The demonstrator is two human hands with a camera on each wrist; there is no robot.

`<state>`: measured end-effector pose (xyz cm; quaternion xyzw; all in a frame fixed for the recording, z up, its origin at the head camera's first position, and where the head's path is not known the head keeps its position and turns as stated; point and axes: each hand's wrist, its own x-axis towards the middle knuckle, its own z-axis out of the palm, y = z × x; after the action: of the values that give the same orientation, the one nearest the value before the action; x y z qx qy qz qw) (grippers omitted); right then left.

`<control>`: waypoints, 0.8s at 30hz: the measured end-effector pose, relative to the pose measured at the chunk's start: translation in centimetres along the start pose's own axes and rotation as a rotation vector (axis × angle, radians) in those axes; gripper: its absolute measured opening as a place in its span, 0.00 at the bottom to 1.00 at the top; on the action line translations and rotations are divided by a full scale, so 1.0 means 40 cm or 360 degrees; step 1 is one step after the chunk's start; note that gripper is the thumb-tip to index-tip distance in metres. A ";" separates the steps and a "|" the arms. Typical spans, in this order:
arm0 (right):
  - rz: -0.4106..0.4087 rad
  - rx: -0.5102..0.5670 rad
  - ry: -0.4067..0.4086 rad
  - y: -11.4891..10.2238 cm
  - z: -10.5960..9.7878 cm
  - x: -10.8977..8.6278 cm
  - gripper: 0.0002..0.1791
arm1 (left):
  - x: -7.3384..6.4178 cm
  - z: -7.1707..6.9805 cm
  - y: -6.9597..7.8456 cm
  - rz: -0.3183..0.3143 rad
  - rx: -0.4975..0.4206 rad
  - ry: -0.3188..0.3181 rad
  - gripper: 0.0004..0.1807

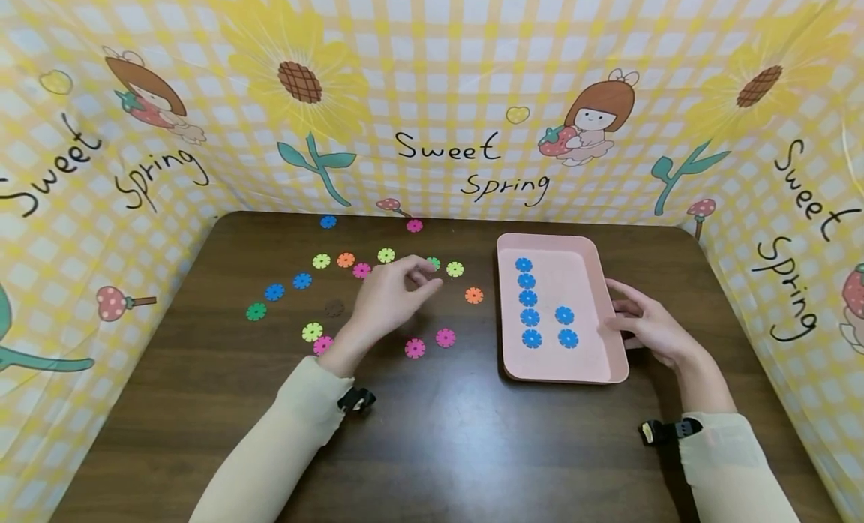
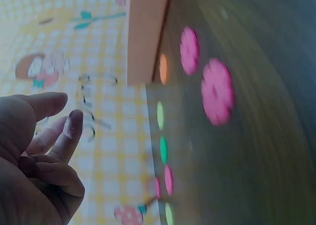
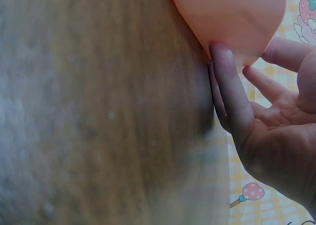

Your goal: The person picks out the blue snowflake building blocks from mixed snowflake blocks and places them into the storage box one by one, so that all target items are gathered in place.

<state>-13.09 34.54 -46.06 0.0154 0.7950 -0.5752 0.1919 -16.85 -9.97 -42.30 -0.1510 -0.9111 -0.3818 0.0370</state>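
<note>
My left hand [image 1: 394,294] hovers over the scattered flower-shaped plastic discs, its thumb and fingertips apart. Nothing shows between those fingers in the left wrist view. Closest to it lie a green disc [image 1: 434,263], a pink disc [image 1: 362,270] and a yellow-green disc [image 1: 386,255]. At the pink tray's [image 1: 560,369] right side, my right hand [image 1: 651,328] holds the wall, thumb over the rim and fingers outside. Inside the tray, several blue discs [image 1: 527,299] form a column along the left, and two more blue discs [image 1: 565,315] sit right of it.
Left of the tray are an orange disc [image 1: 474,296] and two pink discs [image 1: 415,348]. Farther left lie blue discs [image 1: 274,292], a dark green disc [image 1: 256,311] and a brown disc [image 1: 334,308]. A checked cloth [image 1: 432,95] walls the table's [image 1: 432,448] back and sides.
</note>
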 end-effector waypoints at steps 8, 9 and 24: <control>-0.0001 0.0016 -0.0015 -0.001 0.002 0.000 0.46 | -0.042 -0.096 -0.125 -0.0170 0.0165 0.0090 0.17; -0.0001 0.0018 -0.0016 -0.001 0.002 0.001 0.46 | -0.049 -0.109 -0.144 -0.0194 0.0193 0.0099 0.17; -0.0004 0.0014 -0.0009 0.006 -0.001 0.002 0.45 | -0.140 -0.294 -0.388 -0.0489 0.0508 0.0172 0.28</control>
<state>-13.11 34.65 -46.30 0.0137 0.7919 -0.5791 0.1933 -16.80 -29.97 -45.64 0.0181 -0.9689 -0.2416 0.0506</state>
